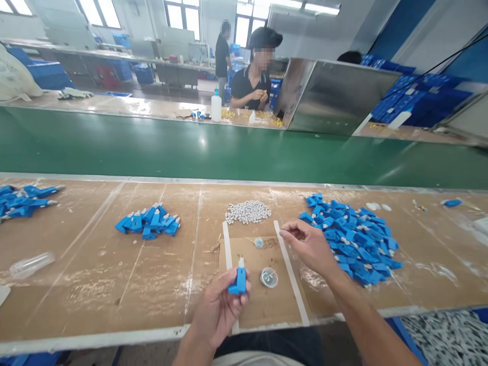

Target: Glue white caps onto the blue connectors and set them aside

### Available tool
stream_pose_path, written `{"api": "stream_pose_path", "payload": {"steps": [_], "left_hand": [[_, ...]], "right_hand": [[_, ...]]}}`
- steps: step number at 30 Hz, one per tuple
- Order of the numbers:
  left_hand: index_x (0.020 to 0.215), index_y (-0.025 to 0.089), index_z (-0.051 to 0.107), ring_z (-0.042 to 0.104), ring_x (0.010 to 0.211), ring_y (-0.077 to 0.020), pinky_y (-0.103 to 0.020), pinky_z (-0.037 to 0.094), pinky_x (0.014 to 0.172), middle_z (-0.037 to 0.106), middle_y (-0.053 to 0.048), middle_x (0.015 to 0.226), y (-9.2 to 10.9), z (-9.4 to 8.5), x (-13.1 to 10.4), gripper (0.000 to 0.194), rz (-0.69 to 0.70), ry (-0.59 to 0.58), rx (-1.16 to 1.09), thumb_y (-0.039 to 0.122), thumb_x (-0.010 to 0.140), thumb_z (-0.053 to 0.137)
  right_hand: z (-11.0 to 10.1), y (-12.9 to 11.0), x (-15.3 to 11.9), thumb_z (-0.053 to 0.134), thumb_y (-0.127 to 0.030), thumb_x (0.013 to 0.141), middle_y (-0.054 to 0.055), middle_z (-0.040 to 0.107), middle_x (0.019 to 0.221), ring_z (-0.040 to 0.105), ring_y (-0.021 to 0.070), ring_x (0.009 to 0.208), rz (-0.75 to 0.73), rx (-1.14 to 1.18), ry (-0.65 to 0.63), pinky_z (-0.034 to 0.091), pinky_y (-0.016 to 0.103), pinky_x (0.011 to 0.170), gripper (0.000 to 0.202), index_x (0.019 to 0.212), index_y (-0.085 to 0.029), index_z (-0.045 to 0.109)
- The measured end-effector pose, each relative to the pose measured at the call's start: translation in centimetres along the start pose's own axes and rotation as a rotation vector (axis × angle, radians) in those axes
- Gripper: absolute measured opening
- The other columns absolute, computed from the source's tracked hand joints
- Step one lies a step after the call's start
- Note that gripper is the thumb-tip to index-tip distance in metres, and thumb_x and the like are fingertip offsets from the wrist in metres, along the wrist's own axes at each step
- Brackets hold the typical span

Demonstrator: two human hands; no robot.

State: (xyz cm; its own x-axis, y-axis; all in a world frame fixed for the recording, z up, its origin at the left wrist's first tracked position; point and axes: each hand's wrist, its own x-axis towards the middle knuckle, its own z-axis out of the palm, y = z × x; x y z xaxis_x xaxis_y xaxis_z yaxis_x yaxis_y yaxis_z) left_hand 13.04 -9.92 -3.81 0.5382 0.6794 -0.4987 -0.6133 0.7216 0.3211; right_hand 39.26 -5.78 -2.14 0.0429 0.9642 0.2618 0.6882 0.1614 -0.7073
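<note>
Blue parts (148, 224) are heaped left of the left hand (225, 307), in which a blue piece (240, 280) is clamped. A cup (264, 283) is set between the hands. The right hand (308, 247) is pinched together; whether on anything cannot be told. A larger heap (354, 239) is piled to its right.

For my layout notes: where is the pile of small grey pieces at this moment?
In the head view, the grey pile lies on the bench near the picture's centre, just beyond the white strips and left of the large blue pile.
</note>
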Motion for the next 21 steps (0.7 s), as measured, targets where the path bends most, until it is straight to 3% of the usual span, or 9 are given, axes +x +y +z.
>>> {"api": "stream_pose_path", "payload": {"steps": [3,6,14,21], "left_hand": [[0.092,0.004,0.074,0.064,0.053,-0.0079,-0.011,0.051,0.049,0.072,-0.01,0.073,-0.2,-0.2,-0.1,0.018,0.037,0.015,0.001,0.021,0.084,0.074],[0.091,0.006,0.074,0.064,0.053,-0.008,-0.012,0.051,0.05,0.071,-0.009,0.073,-0.4,-0.2,-0.2,0.021,0.055,0.031,0.006,0.024,0.081,0.078],[0.087,0.007,0.074,0.063,0.052,-0.0092,-0.014,0.05,0.049,0.071,-0.009,0.073,-0.9,-0.3,0.2,0.034,0.097,0.007,0.02,0.035,0.073,0.086],[0.086,0.011,0.074,0.063,0.051,-0.0109,-0.016,0.047,0.045,0.07,-0.007,0.069,-0.4,-0.7,0.7,0.03,0.04,0.06,0.079,0.031,0.068,0.088]], "right_hand": [[0.7,1.1,3.6,0.061,-0.024,0.092,0.003,0.069,0.08,0.061,0.0181,0.071,-0.101,-0.085,-0.08,0.047,0.031,0.067,0.011,0.089,-0.017,0.07],[2.2,1.6,5.4,0.06,-0.016,0.091,0.003,0.068,0.084,0.06,0.0184,0.076,-0.194,-0.15,-0.158,0.045,0.031,0.072,0.011,0.087,-0.018,0.07],[4.3,2.0,6.5,0.05,-0.011,0.096,0.005,0.062,0.088,0.057,0.0193,0.082,-0.268,-0.193,-0.271,0.044,0.032,0.075,0.021,0.087,-0.017,0.067],[4.4,1.2,7.8,0.058,-0.006,0.083,0.005,0.062,0.084,0.055,0.0187,0.079,-0.256,-0.192,-0.293,0.042,0.03,0.074,0.014,0.076,-0.018,0.063]]}}
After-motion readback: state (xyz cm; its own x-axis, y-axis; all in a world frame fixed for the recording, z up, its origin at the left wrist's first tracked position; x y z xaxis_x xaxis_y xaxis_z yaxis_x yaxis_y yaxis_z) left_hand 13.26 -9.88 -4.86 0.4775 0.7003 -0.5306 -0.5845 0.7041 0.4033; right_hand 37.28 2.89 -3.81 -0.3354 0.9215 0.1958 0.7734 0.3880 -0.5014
